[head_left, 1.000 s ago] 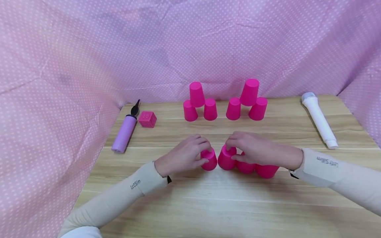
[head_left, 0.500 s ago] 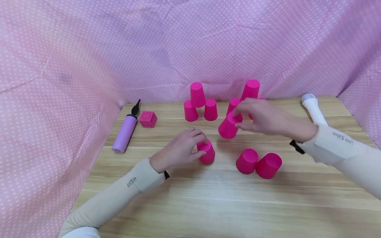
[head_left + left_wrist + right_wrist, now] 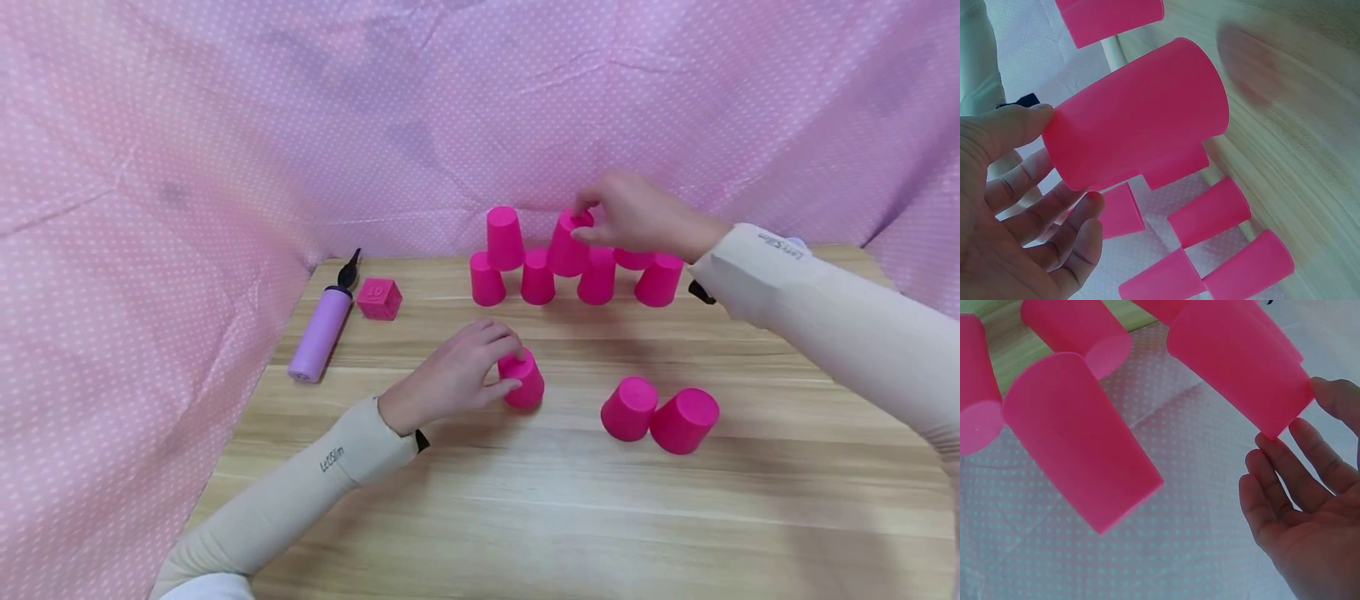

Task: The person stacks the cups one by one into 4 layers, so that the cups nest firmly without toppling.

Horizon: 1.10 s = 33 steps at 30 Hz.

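In the head view my right hand (image 3: 637, 215) pinches an upside-down pink cup (image 3: 566, 246) by its base end. That cup is over the two middle lower cups in the back row, between the left upper cup (image 3: 505, 239) and the partly hidden right upper cup (image 3: 633, 259); I cannot tell whether it rests on them. Nearer the front, my left hand (image 3: 461, 371) pinches another upside-down cup (image 3: 522, 382) by its base. In the left wrist view that cup (image 3: 1141, 112) seems slightly off the table, its shadow apart from the rim.
Two upside-down cups (image 3: 628, 408) stand side by side at front right. A purple balloon pump (image 3: 321, 333) and a pink cube (image 3: 379, 299) lie at the left. My right sleeve covers most of a white tube-shaped thing at the right. A dotted pink cloth (image 3: 420, 125) hangs behind the table.
My right hand has carried a cup from the front row up and back to the upper level of the rear cups. My left hand has shifted its cup slightly back.
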Tool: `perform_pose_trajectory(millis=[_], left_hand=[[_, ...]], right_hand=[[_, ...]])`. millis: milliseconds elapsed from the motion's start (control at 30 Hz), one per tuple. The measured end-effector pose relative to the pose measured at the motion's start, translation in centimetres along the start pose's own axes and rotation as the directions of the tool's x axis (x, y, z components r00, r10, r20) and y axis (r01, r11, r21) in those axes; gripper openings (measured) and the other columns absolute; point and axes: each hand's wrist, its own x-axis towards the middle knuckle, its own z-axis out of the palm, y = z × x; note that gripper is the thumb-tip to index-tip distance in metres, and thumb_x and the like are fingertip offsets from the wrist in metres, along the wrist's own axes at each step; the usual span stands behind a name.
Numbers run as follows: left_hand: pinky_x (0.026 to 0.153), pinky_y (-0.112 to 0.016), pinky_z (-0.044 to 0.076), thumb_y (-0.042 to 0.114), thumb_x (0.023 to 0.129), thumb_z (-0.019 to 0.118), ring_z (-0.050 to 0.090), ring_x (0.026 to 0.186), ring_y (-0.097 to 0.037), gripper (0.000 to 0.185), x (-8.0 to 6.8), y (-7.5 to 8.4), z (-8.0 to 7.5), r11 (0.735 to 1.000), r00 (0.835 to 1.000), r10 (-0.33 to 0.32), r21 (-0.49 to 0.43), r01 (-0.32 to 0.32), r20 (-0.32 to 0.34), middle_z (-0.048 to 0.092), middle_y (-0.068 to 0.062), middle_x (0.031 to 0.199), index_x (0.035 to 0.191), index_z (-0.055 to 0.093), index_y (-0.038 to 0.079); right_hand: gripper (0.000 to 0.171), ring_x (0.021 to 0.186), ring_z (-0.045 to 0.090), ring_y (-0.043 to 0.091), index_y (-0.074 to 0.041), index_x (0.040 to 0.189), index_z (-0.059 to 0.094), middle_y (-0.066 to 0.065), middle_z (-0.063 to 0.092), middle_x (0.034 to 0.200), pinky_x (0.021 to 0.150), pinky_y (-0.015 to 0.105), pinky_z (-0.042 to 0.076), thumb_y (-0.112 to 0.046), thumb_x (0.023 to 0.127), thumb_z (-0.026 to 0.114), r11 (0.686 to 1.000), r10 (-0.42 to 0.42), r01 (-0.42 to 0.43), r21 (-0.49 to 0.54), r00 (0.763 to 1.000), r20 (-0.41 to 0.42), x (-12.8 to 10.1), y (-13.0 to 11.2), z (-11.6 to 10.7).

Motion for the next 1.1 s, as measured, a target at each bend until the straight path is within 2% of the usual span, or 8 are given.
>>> perform_pose_trajectory(millis=[167,433,700,1100], left_hand=[[0.086,-0.025,0.044,0.024,0.078,0.079,0.048,0.099,-0.010,0.031,-0.1,-0.1,0.1,1.000,1.000,0.007,-0.004,-0.007,-0.002,0.057,0.005,0.103,0.103,0.064,0.015],[0.087,-0.024,0.043,0.024,0.078,0.079,0.047,0.100,-0.009,0.032,-0.3,-0.4,0.3,1.000,1.000,-0.002,-0.008,0.002,-0.001,0.058,0.006,0.105,0.104,0.064,0.015],[0.088,-0.025,0.043,0.026,0.079,0.077,0.047,0.101,-0.010,0.031,-0.5,-0.4,0.3,1.000,1.000,-0.022,-0.002,0.022,0.017,0.058,0.005,0.106,0.105,0.065,0.015],[0.086,-0.024,0.043,0.027,0.079,0.078,0.047,0.100,-0.010,0.032,-0.5,-0.4,0.4,0.999,0.999,-0.035,0.011,0.035,0.021,0.059,0.005,0.107,0.106,0.066,0.015]], right_hand=[[0.018,0.076,0.054,0.025,-0.003,0.096,0.068,0.010,0.064,0.085,0.068,0.035,0.046,-0.016,0.084,0.071,0.999,0.044,-0.044,0.013,0.998,0.034,1.2,0.6,0.4],[0.020,0.076,0.054,0.025,-0.005,0.099,0.067,0.010,0.063,0.089,0.065,0.035,0.049,-0.016,0.084,0.072,0.990,0.136,-0.138,0.032,0.988,0.076,1.8,1.4,1.0],[0.019,0.076,0.055,0.025,-0.006,0.099,0.068,0.009,0.063,0.089,0.063,0.034,0.050,-0.017,0.084,0.072,0.988,0.147,-0.150,0.035,0.986,0.085,2.1,1.8,1.4],[0.022,0.082,0.053,0.026,-0.004,0.101,0.068,0.011,0.063,0.091,0.068,0.036,0.048,-0.018,0.085,0.071,0.988,0.147,-0.149,0.027,0.986,0.085,2.5,2.1,1.5]])
